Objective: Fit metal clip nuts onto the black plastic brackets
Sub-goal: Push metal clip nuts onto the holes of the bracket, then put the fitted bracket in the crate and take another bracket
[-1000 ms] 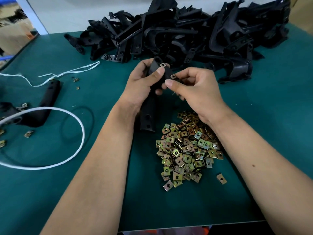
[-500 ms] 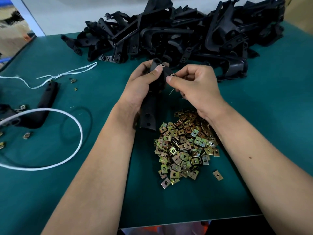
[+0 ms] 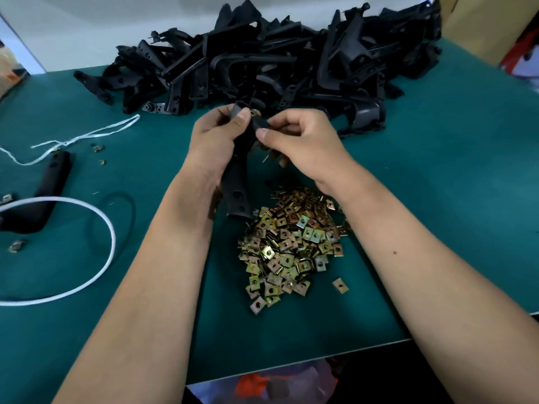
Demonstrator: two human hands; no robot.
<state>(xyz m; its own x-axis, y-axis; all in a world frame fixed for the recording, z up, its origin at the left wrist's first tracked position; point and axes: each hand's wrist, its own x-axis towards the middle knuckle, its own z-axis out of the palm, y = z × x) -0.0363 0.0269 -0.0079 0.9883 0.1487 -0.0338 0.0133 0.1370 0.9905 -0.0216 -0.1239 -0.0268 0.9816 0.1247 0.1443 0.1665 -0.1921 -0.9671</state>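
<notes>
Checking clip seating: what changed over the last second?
The two clip nuts seen earlier at the held bracket's top are now hidden under the left hand's and right hand's thumbs, which press there. Both hands still grip it; the nut pile and bracket heap are unchanged.

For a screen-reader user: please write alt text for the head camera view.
Two hands hold a black bracket above a pile of clip nuts on a green table. More brackets are heaped behind.

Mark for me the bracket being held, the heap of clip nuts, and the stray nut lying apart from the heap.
bracket (image 3: 236, 190): head view, on its lower shaft below the left hand.
heap of clip nuts (image 3: 291, 246): head view, heap's middle.
stray nut (image 3: 340, 285): head view, its flat face.
</notes>
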